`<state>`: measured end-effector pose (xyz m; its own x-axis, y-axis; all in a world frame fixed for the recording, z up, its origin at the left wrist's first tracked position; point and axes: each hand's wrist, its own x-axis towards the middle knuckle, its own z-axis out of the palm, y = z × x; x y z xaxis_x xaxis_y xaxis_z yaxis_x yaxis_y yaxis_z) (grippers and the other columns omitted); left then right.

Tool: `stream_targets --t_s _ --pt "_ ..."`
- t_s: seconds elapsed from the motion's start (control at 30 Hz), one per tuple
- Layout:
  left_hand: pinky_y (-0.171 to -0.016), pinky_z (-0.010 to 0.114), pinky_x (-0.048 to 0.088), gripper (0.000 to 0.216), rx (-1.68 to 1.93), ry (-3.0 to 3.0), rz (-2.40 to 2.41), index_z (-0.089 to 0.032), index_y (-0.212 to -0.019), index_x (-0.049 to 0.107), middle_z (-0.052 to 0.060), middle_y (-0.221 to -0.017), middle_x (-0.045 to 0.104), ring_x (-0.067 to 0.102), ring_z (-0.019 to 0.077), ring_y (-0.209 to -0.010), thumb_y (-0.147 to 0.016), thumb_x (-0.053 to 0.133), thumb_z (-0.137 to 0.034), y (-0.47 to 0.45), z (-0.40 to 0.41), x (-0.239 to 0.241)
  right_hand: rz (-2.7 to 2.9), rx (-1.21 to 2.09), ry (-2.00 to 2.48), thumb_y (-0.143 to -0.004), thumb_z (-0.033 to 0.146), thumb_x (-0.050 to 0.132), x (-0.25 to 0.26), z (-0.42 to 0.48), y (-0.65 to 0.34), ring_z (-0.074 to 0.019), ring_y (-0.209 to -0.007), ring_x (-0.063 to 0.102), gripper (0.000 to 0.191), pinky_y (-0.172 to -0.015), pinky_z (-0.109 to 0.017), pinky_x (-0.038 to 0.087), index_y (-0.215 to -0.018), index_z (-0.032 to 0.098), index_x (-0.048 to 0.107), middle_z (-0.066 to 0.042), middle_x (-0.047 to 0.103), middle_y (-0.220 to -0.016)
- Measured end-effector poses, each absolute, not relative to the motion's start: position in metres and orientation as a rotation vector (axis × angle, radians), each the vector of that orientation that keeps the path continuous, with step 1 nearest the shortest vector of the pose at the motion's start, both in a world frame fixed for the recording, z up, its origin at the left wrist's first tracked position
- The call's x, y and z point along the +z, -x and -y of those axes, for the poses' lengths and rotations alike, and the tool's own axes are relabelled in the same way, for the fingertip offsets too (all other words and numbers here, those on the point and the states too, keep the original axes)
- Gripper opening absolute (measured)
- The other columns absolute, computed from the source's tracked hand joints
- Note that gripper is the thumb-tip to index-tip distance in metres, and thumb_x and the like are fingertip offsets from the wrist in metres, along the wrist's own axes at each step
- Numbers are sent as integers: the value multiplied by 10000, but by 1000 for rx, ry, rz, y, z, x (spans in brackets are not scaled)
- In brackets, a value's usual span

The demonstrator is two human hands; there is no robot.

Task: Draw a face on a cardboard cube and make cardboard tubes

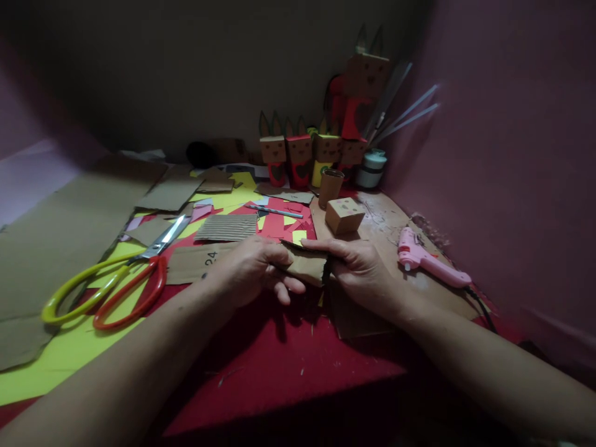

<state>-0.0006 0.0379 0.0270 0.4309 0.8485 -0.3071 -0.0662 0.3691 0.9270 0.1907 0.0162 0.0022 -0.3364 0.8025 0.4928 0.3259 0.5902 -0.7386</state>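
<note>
Both your hands are closed on one thing: your left hand (251, 267) pinches the left end of a small folded cardboard piece (305, 266), and your right hand (361, 270) grips the other end, forefinger along the top. The piece is raised above the middle of the red table (298, 391), between its left and right edges. Squeeze unevenly and it could crease in the wrong place, or its rough right end could split, since the cut looks ragged. The pink glue gun (421, 256) lies toward the table's right edge, near your right forearm; a careless sweep might snag its cord (484, 308) or brush the nozzle, though you can't tell here whether it is hot. On the left side, the scissors (156, 248) could be knocked by your left arm. Toward the far right corner, the cardboard tube (331, 191) stands open at the top, its contents hidden; behind it sits a teal jar (371, 169), and whether the pale sticks (414, 104) stand in it is unclear
</note>
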Motion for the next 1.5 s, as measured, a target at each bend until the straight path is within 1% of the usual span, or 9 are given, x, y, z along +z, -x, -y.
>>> stream_targets --t_s 0.1,0.23,0.37,0.63,0.77,1.03,1.2,1.4,1.5 --pt "-395 237 519 143 708 -1023 -867 -59 -626 714 177 -629 716 664 206 -496 -684 594 -111 1 -39 24 1890 670 943 -799 8 481 3 -16 -191 -165 -960 710 517 -867 -333 574 -1182 295 678 23 739 -1102" --pt "-522 226 566 110 665 -1036 -759 -56 -756 749 143 -665 722 670 167 -559 -731 671 -129 3 -41 23 1853 685 1005 -821 78 559 4 -16 -193 -185 -925 718 400 -833 -331 587 -1169 223 689 -27 751 -1059" --pt "-476 211 540 60 619 -1037 -760 -61 -687 734 101 -586 684 634 146 -510 -692 699 -109 4 -42 24 1917 558 902 -821 28 517 1 -18 -195 -163 -909 724 431 -821 -298 590 -1169 217 687 -26 755 -1048" --pt "-400 230 515 45 651 -987 -889 -59 -565 697 118 -556 665 631 184 -503 -596 665 -61 0 -43 20 2010 460 748 -820 13 523 -3 -21 -196 -147 -900 727 475 -807 -278 600 -1204 256 662 -11 755 -1047" --pt "-377 215 486 50 648 -1012 -924 -53 -545 694 131 -526 659 603 166 -433 -566 653 -72 -2 -42 20 2017 456 770 -822 13 515 -5 -22 -196 -150 -905 726 485 -816 -292 600 -1209 269 656 -1 750 -1065" --pt "-424 252 513 40 637 -1014 -890 -60 -600 693 120 -553 663 617 183 -500 -605 680 -97 -2 -41 20 2028 441 819 -796 -11 509 -5 -22 -198 -163 -865 734 489 -785 -282 602 -1194 223 670 -25 762 -1023" --pt "-452 242 513 40 618 -983 -819 -68 -605 671 108 -572 657 630 175 -523 -636 688 -86 1 -43 19 1996 460 776 -819 31 534 -4 -22 -196 -161 -832 733 415 -764 -282 609 -1178 186 675 -40 765 -986" --pt "-469 258 547 99 653 -905 -751 -66 -614 666 73 -528 614 689 222 -572 -709 638 -57 7 -48 20 1992 455 769 -820 50 545 -3 -21 -196 -195 -924 728 433 -797 -325 621 -1188 240 673 -21 755 -1036" --pt "-474 263 557 106 645 -906 -737 -37 -671 685 114 -591 662 699 228 -580 -725 595 -26 9 -49 22 1989 443 785 -821 44 542 -3 -22 -197 -197 -925 729 433 -811 -328 621 -1175 251 680 -27 758 -1022"
